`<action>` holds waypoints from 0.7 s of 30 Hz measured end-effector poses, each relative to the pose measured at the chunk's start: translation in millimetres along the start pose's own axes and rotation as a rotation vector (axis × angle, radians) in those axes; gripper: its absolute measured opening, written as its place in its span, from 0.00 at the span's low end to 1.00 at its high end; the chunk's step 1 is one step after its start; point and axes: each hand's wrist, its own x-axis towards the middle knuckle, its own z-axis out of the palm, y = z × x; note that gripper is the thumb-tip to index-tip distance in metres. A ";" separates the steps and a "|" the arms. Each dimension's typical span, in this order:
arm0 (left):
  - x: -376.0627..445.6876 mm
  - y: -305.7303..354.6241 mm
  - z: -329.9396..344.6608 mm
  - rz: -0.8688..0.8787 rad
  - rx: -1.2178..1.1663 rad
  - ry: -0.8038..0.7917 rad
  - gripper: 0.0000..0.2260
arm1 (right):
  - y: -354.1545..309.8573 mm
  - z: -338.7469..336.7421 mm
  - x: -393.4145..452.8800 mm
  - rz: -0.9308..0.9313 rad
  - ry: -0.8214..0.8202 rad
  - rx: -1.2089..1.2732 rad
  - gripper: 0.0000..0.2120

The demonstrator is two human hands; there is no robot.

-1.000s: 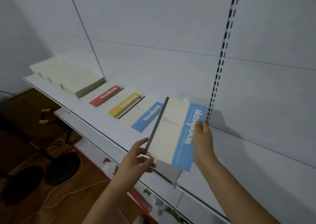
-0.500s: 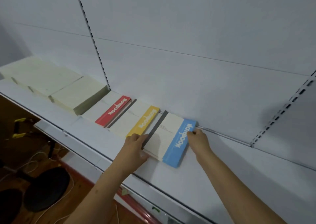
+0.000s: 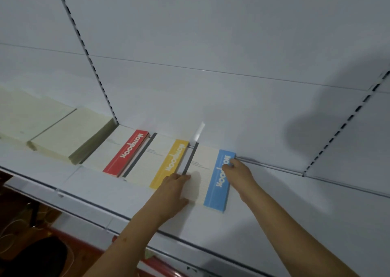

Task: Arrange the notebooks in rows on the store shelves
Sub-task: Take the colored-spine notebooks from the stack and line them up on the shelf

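Note:
Three notebook piles lie side by side on the white shelf [image 3: 285, 209]: a red-banded notebook [image 3: 128, 152], a yellow-banded notebook [image 3: 168, 162] and a blue-banded notebook [image 3: 217, 183] with a grey spine. My left hand [image 3: 175, 190] lies flat on the cream cover of the blue-banded one, at its near left corner. My right hand [image 3: 238, 171] rests against its right edge, fingertips on the blue band near the far corner. The notebook sits flat on its pile against the back wall.
Cream stacks [image 3: 63, 137] of plain paper pads fill the shelf to the left of a slotted upright [image 3: 90, 59]. Another slotted upright [image 3: 341, 126] stands at the right, with bare shelf beyond the blue notebook. A lower shelf edge [image 3: 101, 224] and dark floor show below.
The blue-banded notebook went from held tilted in the air to lying flat on the shelf beside the yellow one. Both hands moved down with it and now press on it.

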 end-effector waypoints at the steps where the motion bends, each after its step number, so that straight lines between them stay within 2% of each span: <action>1: -0.7 6.1 -6.8 0.005 0.011 -0.022 0.37 | -3.0 -4.3 -3.7 -0.026 -0.006 -0.030 0.05; 3: 0.2 24.7 -22.0 0.060 0.031 0.018 0.39 | -5.4 -18.1 -7.2 -0.104 0.045 -0.046 0.12; 5: 2.6 52.4 -33.6 0.170 0.005 0.115 0.36 | -7.8 -40.2 -15.5 -0.168 0.140 -0.012 0.18; 8: 4.2 104.1 -26.6 0.347 -0.098 0.172 0.29 | -4.4 -89.1 -35.3 -0.312 0.359 0.070 0.17; 13: 1.5 207.8 38.3 0.643 -0.103 0.062 0.26 | 23.2 -194.1 -87.4 -0.437 0.689 0.054 0.16; 16: -3.6 278.2 75.5 0.810 -0.102 -0.030 0.27 | 57.4 -263.6 -115.4 -0.410 0.864 -0.048 0.19; 21: -19.6 399.5 130.3 1.012 -0.088 -0.115 0.28 | 142.5 -397.5 -163.8 -0.193 1.087 -0.237 0.23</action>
